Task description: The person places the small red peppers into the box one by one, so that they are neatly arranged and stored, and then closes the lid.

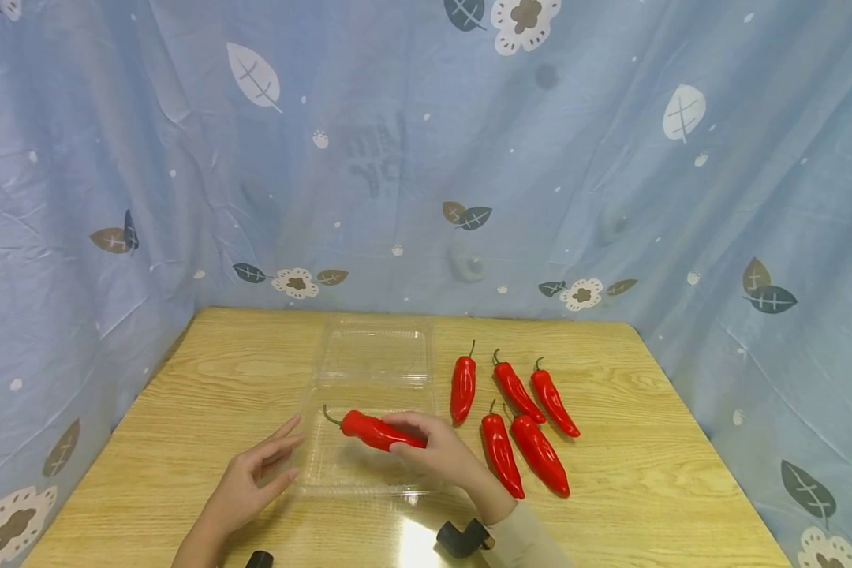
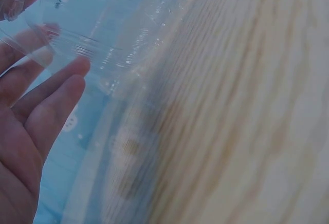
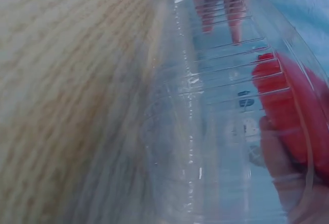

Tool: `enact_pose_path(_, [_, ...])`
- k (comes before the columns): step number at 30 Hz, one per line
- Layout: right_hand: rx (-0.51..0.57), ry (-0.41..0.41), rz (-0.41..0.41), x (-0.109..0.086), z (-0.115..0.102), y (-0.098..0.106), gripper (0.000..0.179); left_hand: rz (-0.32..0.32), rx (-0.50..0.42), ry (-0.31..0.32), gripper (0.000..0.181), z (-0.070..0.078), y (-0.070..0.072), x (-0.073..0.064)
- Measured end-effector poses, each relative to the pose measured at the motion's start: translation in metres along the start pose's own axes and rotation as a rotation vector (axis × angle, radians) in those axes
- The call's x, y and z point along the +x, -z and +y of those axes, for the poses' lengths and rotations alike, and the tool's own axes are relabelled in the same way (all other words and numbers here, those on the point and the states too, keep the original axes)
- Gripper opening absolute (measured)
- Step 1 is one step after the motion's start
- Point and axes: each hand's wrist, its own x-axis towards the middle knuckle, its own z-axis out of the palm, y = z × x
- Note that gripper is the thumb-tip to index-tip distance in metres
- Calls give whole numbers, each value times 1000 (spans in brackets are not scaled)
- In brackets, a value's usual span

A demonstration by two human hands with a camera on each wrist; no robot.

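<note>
A clear plastic clamshell box [image 1: 305, 465] lies with its lid [image 1: 376, 351] folded back on the wooden table. Over its base, my right hand [image 1: 433, 450] grips a red chili pepper [image 1: 369, 430] by its lower half, with the green stem pointing left. The right wrist view shows this pepper [image 3: 288, 111] through the box's ribbed side wall. My left hand [image 1: 244, 481] is at the box's left edge, fingers loosely bent and holding nothing. In the left wrist view, the fingertips of the left hand [image 2: 31, 111] are right at the plastic wall.
Several more red chili peppers [image 1: 500, 454] lie on the table [image 1: 653, 473] to the right of the box, close beside my right forearm. A blue curtain [image 1: 397, 158] with leaf and flower prints hangs behind the table and on both sides.
</note>
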Motion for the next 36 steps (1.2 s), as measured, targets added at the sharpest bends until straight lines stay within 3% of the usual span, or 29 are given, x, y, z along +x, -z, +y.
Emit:
enact_pose_path(8, [-118,16,-76,7,-3,-5,35,-9,-1,88,39,-1,0,-1])
enact_pose_path(17, [-245,-47,-168,12,-4,-10,31,17,-11,-6,41,0,-2,1])
enact_pose_path(22, [-297,-65,-215,14,-5,-11,30,21,-17,-3,42,-1,-2,0])
enact_pose_path(28, [-375,-19,-268,17,-5,-14,30,16,-17,-8,43,-1,-1,1])
enact_pose_path(36, [-393,-14,-307,19,-3,-16,31,12,-19,-7,42,0,-1,-1])
